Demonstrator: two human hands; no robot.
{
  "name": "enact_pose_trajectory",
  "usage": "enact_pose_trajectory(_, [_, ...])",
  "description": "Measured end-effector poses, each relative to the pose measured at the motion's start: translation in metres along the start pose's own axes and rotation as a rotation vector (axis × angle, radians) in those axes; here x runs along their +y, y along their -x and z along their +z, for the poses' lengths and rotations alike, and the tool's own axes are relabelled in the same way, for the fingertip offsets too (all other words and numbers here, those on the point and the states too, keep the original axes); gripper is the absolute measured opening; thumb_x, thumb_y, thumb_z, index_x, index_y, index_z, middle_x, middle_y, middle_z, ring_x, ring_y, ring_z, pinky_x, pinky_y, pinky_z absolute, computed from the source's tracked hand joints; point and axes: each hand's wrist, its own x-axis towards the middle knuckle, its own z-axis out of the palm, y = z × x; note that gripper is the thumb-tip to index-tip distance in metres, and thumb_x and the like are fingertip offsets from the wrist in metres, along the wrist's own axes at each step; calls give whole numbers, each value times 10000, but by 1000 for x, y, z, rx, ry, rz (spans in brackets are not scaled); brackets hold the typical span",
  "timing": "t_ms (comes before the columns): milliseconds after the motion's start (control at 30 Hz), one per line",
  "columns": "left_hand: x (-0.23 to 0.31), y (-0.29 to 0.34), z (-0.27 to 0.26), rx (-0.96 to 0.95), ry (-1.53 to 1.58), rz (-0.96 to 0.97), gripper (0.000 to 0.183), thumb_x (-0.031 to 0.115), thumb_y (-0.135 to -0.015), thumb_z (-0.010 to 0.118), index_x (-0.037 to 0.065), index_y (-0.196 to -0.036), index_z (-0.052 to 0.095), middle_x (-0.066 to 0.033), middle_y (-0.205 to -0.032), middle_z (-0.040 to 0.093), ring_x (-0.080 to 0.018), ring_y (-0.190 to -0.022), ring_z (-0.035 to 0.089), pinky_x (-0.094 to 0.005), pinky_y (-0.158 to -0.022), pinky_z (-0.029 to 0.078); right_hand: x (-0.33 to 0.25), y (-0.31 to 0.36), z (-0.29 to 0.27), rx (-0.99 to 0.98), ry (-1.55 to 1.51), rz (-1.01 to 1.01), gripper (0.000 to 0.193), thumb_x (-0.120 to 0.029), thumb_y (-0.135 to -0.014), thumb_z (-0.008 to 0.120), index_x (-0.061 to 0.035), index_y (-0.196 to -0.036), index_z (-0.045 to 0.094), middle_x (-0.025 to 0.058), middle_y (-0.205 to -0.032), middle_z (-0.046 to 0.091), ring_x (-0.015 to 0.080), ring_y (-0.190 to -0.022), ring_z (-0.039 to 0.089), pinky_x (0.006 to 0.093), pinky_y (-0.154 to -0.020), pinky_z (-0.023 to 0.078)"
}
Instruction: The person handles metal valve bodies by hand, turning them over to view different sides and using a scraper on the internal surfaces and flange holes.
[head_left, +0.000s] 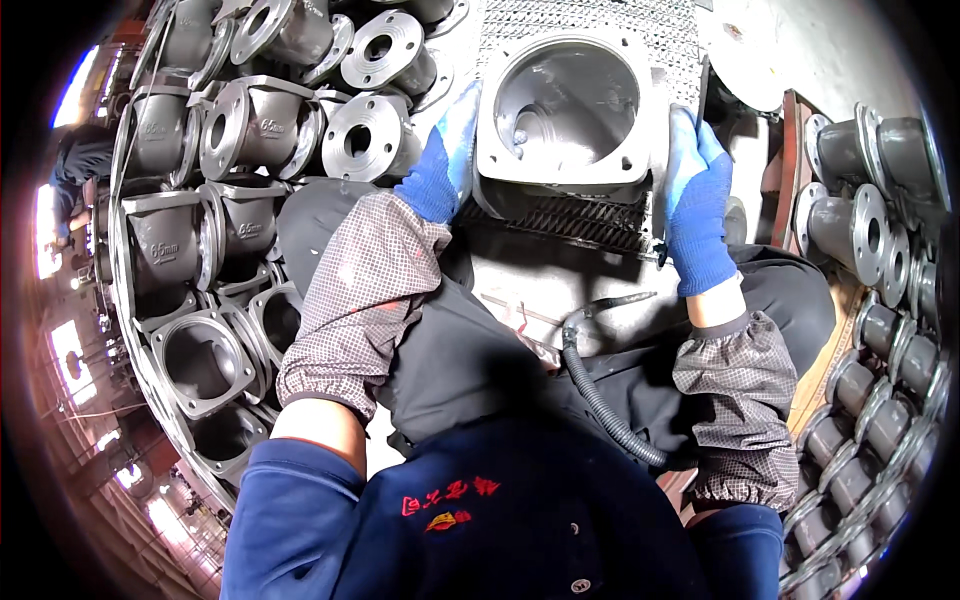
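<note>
A grey painted cast-metal valve body [490,110] is in front of me, its large square-flanged opening facing up and a smaller hole visible down inside. My left hand [447,155], in a blue glove, presses on its left side. On the opposite side, my right hand [697,195], gloved the same way, lies along the right flange with the thumb and fingers partly hidden. Both hands hold the casting between them. Under it is a metal grating [570,222] with a patterned surface that continues behind the casting.
Grey flanged castings [262,130] are stacked in rows on my left. More flanged pipe pieces [845,235] stand to the right, beyond a reddish-brown edge [790,170]. A corrugated grey hose [600,395] runs between my knees. A pale round disc [745,65] lies at the far right.
</note>
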Motion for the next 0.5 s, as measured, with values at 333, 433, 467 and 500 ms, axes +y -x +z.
enact_pose_trajectory(333, [0, -10, 17, -165, -561, 461, 381, 213, -916, 440, -2, -1230, 466, -130, -1115, 544, -208, -1011, 548, -305, -873, 451, 25, -11, -27, -16, -57, 84, 264, -124, -910, 435, 47, -1062, 567, 122, -942, 629, 153, -844, 589, 274, -752, 455])
enact_pose_trajectory(433, [3, -11, 35, -34, -383, 82, 397, 277, -960, 373, 24, -1254, 457, -83, -1093, 550, -121, -891, 565, -229, -774, 470, 38, -9, -36, -77, 401, -228, 301, -185, -944, 388, 45, -1010, 570, 141, -868, 622, 185, -767, 612, 280, -672, 481])
enact_pose_trajectory(467, [6, -10, 36, -33, -444, 62, 386, 243, -959, 368, 19, -1263, 449, -87, -1117, 542, -124, -892, 564, -231, -780, 469, 40, -6, -37, -75, 405, -226, 301, -185, -944, 388, 45, -1010, 570, 141, -868, 622, 185, -767, 612, 280, -672, 481])
enact_pose_trajectory(500, [9, -8, 38, -36, -504, 44, 378, 209, -957, 364, 14, -1272, 440, -90, -1142, 534, -128, -893, 562, -232, -785, 468, 41, -3, -38, -106, 290, -72, 269, -125, -922, 393, 40, -1085, 529, 140, -921, 624, 177, -795, 615, 280, -707, 486])
